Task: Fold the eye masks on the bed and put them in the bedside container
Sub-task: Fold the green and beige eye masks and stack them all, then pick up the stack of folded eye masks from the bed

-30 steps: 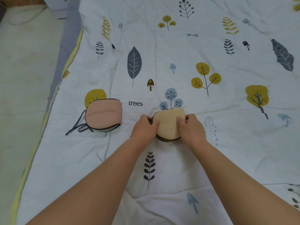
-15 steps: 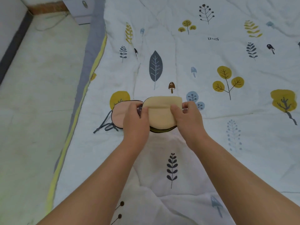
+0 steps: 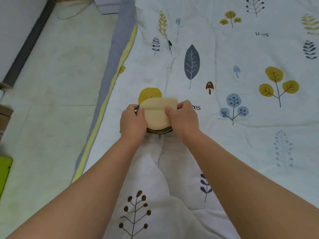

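Note:
A folded cream-yellow eye mask (image 3: 158,112) with dark edging is held between both hands near the bed's left side. My left hand (image 3: 133,122) grips its left edge and my right hand (image 3: 183,118) grips its right edge. Under it, layered dark and greenish edges (image 3: 159,131) show at the bottom. The pink eye mask is not visible; it is hidden beneath the yellow one and my hands. No container shows clearly in this view.
The white quilt (image 3: 224,75) with leaf and tree prints covers the bed; its grey and yellow border (image 3: 107,94) runs along the left edge. Pale floor (image 3: 57,87) lies left, with a green object (image 3: 4,171) and brown boxes (image 3: 5,114) at the far left.
Both hands carried the folded yellow mask leftward from the middle of the quilt onto the spot where the pink folded mask lay; the pink mask is now covered.

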Tool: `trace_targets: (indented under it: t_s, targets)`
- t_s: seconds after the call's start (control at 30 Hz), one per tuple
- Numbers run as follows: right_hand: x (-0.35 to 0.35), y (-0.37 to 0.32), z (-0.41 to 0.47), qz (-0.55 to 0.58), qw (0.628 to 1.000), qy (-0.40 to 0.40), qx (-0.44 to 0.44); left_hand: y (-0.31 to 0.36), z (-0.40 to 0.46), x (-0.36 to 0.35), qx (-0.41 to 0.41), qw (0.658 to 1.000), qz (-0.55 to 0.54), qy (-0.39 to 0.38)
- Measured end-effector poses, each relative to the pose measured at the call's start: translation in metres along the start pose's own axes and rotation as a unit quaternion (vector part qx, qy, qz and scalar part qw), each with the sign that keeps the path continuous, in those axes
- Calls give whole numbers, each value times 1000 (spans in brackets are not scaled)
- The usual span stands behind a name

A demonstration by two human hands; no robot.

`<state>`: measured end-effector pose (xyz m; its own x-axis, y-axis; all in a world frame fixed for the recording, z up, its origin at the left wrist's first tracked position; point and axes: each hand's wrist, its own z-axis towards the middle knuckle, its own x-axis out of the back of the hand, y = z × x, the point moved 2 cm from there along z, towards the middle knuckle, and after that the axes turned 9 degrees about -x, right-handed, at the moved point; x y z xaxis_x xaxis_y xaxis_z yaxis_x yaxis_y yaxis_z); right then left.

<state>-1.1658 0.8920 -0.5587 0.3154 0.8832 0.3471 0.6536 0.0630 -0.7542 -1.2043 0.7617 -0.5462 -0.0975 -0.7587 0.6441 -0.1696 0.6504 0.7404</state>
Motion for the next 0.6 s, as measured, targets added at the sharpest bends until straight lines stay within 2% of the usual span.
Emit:
trace_targets:
  t_s: [0.23,0.4,0.6]
  targets:
    - [0,15,9,-33,998,21,-59,-7,5,-16,36,994,51,-94]
    - [-10,7,11,-5,997,-11,-78,-2,2,-18,18,992,-6,-124]
    - [-1,1,3,31,997,5,-74,9,-10,-10,63,977,-130,-157]
